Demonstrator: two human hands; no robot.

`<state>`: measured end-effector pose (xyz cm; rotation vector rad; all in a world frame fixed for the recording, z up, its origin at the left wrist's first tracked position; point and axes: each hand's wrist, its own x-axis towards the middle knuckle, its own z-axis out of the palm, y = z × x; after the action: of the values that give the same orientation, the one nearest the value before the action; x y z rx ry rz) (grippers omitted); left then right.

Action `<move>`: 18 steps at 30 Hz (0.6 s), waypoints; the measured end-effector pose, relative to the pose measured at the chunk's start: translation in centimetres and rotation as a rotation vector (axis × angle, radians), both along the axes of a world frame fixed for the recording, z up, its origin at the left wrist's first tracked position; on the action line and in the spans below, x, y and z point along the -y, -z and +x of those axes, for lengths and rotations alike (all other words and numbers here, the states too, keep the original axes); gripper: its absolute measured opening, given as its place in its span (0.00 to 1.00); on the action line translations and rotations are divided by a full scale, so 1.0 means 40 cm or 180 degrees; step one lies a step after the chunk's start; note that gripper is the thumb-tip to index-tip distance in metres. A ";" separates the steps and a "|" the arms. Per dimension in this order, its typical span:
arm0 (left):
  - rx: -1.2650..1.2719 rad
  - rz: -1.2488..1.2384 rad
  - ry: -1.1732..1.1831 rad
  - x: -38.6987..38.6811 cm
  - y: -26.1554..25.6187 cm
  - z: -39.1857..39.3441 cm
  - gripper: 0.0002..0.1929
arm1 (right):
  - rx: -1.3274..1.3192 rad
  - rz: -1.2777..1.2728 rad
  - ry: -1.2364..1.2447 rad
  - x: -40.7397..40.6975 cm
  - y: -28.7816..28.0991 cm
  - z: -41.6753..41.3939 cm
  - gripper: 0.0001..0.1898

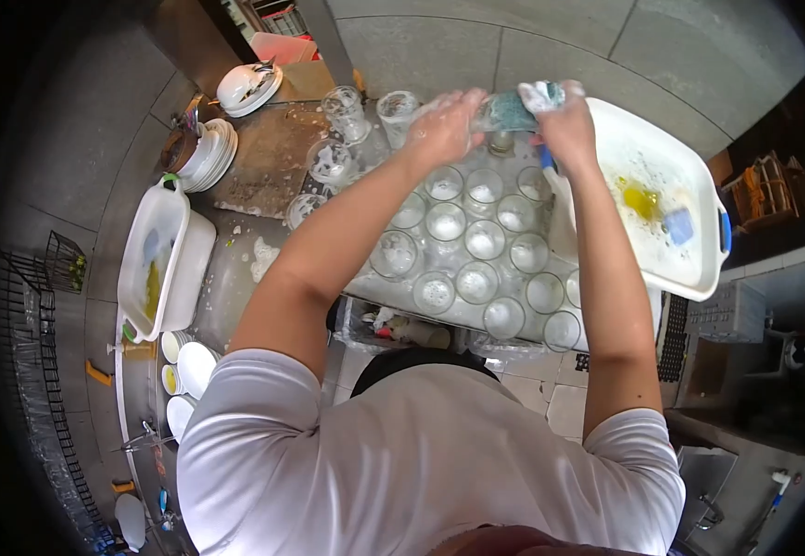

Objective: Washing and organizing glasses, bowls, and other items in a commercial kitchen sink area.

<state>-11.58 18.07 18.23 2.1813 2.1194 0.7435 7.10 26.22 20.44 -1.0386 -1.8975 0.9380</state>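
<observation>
Both hands are soapy and raised over the far side of the metal counter. My left hand (445, 128) grips one end of a wet drinking glass (506, 111) that lies sideways between the hands. At its other end my right hand (567, 128) holds a foamy green scrubbing pad (547, 96) against the glass. Below them stand rows of clear glasses (483, 240) with suds in them. Several foamy glasses (343, 111) are at the left of my left hand.
A white tub (711, 229) with soapy residue and a blue sponge is at the right. Another white tub (190, 271) stands at the left, near stacked plates (218, 156) and a brown board (267, 160). White bowls (197, 368) sit at the lower left. A bin (402, 333) is below the counter's edge.
</observation>
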 end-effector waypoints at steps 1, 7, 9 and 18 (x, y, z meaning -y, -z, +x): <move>-0.0057 -0.0329 0.0007 -0.010 -0.019 0.026 0.33 | 0.0106 0.0738 0.1016 0.018 0.001 0.030 0.23; -0.0880 -0.0759 0.0888 -0.099 -0.103 0.122 0.27 | -0.0398 -0.1244 -0.0266 0.057 0.059 0.212 0.24; -0.0992 -0.0951 0.1147 -0.146 -0.132 0.154 0.27 | 0.0718 0.0780 -0.1034 0.018 0.077 0.255 0.21; 0.0645 -0.1507 0.2193 -0.263 -0.085 0.296 0.25 | 0.1115 0.1749 -0.0778 -0.095 0.006 0.457 0.28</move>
<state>0.24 28.59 21.64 2.2043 1.1527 0.3358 25.38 30.01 20.19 -0.6750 -2.4259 0.3223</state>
